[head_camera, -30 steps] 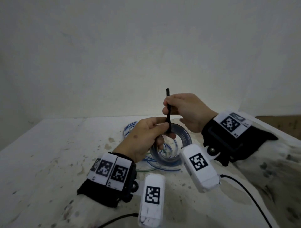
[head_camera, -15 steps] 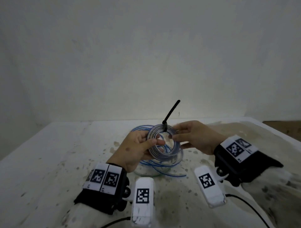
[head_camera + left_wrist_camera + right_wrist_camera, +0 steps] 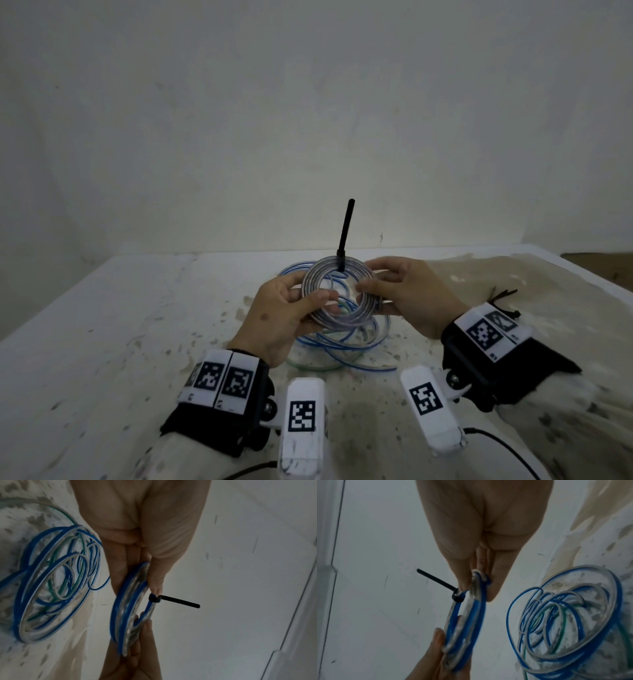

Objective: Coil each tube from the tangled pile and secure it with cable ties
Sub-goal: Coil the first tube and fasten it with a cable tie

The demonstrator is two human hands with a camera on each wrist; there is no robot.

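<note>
Your left hand [image 3: 277, 315] and right hand [image 3: 407, 294] pinch opposite sides of the coiled tube [image 3: 339, 294]; cable tie [image 3: 345, 233] tail stands upright between them, equally near.

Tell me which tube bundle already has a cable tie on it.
The coil held up between the left hand and right hand; a black cable tie cinches its top. The pile on the table shows none.

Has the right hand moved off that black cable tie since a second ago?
Yes. The right hand has dropped from the cable tie tail to hold the coil's right side, nearer the table.
</note>
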